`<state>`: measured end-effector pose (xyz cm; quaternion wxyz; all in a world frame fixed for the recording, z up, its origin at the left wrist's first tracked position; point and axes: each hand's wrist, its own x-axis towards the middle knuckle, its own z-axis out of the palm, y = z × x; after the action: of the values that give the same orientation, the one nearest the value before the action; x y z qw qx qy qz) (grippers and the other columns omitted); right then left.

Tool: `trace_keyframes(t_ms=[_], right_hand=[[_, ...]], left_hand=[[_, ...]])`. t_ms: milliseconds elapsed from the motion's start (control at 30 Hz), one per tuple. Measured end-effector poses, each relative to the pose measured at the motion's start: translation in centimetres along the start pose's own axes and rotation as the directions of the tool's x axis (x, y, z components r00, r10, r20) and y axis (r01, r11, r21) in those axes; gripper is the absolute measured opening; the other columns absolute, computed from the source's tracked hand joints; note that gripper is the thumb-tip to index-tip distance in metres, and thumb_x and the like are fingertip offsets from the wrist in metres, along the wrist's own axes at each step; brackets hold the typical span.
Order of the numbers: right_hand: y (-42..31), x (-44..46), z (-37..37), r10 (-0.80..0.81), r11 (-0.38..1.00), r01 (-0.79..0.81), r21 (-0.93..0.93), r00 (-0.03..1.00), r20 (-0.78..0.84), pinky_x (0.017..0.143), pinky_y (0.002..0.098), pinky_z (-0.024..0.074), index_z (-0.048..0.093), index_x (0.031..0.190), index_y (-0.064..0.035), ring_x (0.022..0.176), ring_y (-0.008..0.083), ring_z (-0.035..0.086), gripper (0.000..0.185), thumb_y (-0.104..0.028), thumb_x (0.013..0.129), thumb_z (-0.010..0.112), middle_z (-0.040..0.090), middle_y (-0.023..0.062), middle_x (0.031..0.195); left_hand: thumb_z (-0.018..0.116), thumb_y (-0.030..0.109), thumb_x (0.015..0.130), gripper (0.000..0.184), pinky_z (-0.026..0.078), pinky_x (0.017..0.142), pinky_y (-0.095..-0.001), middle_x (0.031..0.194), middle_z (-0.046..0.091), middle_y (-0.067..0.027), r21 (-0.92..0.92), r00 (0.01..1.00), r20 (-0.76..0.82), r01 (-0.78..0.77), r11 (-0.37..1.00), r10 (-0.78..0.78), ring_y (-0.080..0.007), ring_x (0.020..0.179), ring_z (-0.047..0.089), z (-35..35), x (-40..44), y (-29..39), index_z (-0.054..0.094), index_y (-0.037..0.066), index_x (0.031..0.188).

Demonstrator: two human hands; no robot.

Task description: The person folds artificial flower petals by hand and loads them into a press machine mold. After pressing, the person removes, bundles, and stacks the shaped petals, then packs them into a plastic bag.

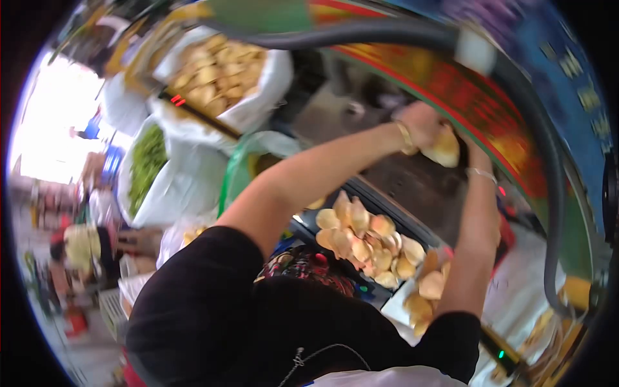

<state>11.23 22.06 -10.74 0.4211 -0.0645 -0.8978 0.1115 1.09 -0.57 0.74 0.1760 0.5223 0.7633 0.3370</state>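
My left hand (422, 122), with a gold band at the wrist, reaches over a dark metal surface (412, 184) beneath a red and green panel. Its fingers look curled, and a pale yellow-brown, rounded piece (443, 149) shows against it, between my hands. Of my right hand (471, 143), just the edge shows. The panel hides its fingers, and a light band circles that wrist. A heap of similar thin, curved pieces (371, 242) lies nearer my body. More pieces (422, 300) rest in a white container (394, 311) beside my right forearm. Blur hides their exact kind.
A large white sack (274, 80) of pale pieces stands at the upper left. Below it, a white bag (177, 187) holds green strips. A thick dark hose (380, 33) curves along the panel (516, 138). Another person (84, 248) is at far left.
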Motion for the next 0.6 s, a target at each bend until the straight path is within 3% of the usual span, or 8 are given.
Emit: trace_keyframes(t_ms=[200,267,300,333,367,400,467,600], right_hand=[[-0.6,0.8,4.1,-0.119,0.985,0.136,-0.104,0.981,0.153,0.090,0.0412,0.0455,0.059,0.105,0.0011,0.105,0.0363,0.057,0.026,-0.019,0.093,0.048,0.061,0.0225,0.109],[2.7,-3.4,0.5,0.010,0.961,0.057,-0.272,0.970,0.241,0.089,0.0413,0.0457,0.059,0.104,0.0016,0.104,0.0365,0.057,0.026,-0.019,0.093,0.047,0.061,0.0231,0.109],[2.6,-5.7,-2.5,0.083,0.939,0.005,-0.343,0.967,0.239,0.089,0.0413,0.0457,0.059,0.104,0.0016,0.104,0.0365,0.057,0.026,-0.019,0.093,0.047,0.061,0.0231,0.109],[1.0,-5.9,-3.7,0.109,0.926,-0.061,-0.374,0.988,0.108,0.087,0.0417,0.0462,0.059,0.104,0.0006,0.100,0.0359,0.059,0.025,-0.019,0.092,0.048,0.062,0.0214,0.107],[-1.2,-5.2,-3.7,0.109,0.914,-0.107,-0.392,0.994,-0.016,0.084,0.0421,0.0468,0.060,0.104,-0.0004,0.097,0.0353,0.060,0.025,-0.019,0.092,0.049,0.064,0.0197,0.105],[-3.3,-4.2,-3.5,0.088,0.909,-0.135,-0.395,0.987,-0.136,0.082,0.0425,0.0474,0.061,0.104,-0.0013,0.094,0.0346,0.061,0.025,-0.019,0.092,0.050,0.065,0.0180,0.102],[-10.3,-2.0,-6.7,0.231,0.968,-0.239,-0.071,0.967,-0.104,0.082,0.0415,0.0481,0.063,0.105,-0.0025,0.094,0.0321,0.062,0.024,-0.020,0.089,0.057,0.066,0.0141,0.102],[-10.6,-0.7,-6.9,0.318,0.947,-0.317,-0.057,0.948,0.001,0.082,0.0410,0.0481,0.063,0.105,-0.0031,0.095,0.0311,0.062,0.025,-0.021,0.088,0.060,0.066,0.0142,0.102]], left_hand=[[0.058,0.024,0.078,0.031,0.052,0.083,-0.0395,0.101,0.067,-0.0146,0.293,0.946,0.059,-0.323,0.900,0.320,-0.0315,0.097,0.064,1.9,3.4,-3.2,0.068,0.013,0.106],[0.057,0.021,0.079,0.032,0.051,0.085,-0.0396,0.105,0.067,-0.0146,-0.104,0.962,0.154,-0.210,0.972,0.224,-0.0318,0.100,0.063,-0.3,1.5,-0.2,0.067,0.013,0.108],[0.056,0.020,0.079,0.035,0.050,0.087,-0.0401,0.106,0.066,-0.0165,0.077,0.938,0.277,-0.236,0.969,0.207,-0.0334,0.101,0.063,2.0,4.2,-3.4,0.064,0.012,0.112],[0.057,0.019,0.080,0.037,0.049,0.087,-0.0402,0.109,0.065,-0.0183,-0.006,0.924,0.194,-0.334,0.943,0.328,-0.0326,0.104,0.062,1.1,3.7,-2.9,0.062,0.011,0.115],[0.057,0.019,0.082,0.034,0.048,0.087,-0.0408,0.112,0.063,-0.0187,0.143,0.970,0.097,-0.236,0.961,0.224,-0.0323,0.104,0.061,1.4,3.7,-2.6,0.063,0.010,0.113],[0.059,0.023,0.083,0.032,0.048,0.087,-0.0404,0.113,0.064,-0.0164,-0.104,0.911,0.189,-0.353,0.930,0.367,-0.0291,0.101,0.061,0.1,3.8,-3.3,0.063,0.008,0.111],[0.062,0.026,0.082,0.032,0.049,0.084,-0.0387,0.102,0.067,-0.0125,-0.047,0.881,0.244,-0.407,0.912,0.406,-0.0234,0.093,0.063,-0.9,4.1,-3.2,0.063,0.008,0.108],[0.067,0.029,0.080,0.033,0.050,0.076,-0.0363,0.089,0.068,-0.0080,-0.144,0.849,0.358,-0.361,0.921,0.389,-0.0194,0.082,0.063,-1.7,4.0,-2.7,0.064,0.008,0.105]])
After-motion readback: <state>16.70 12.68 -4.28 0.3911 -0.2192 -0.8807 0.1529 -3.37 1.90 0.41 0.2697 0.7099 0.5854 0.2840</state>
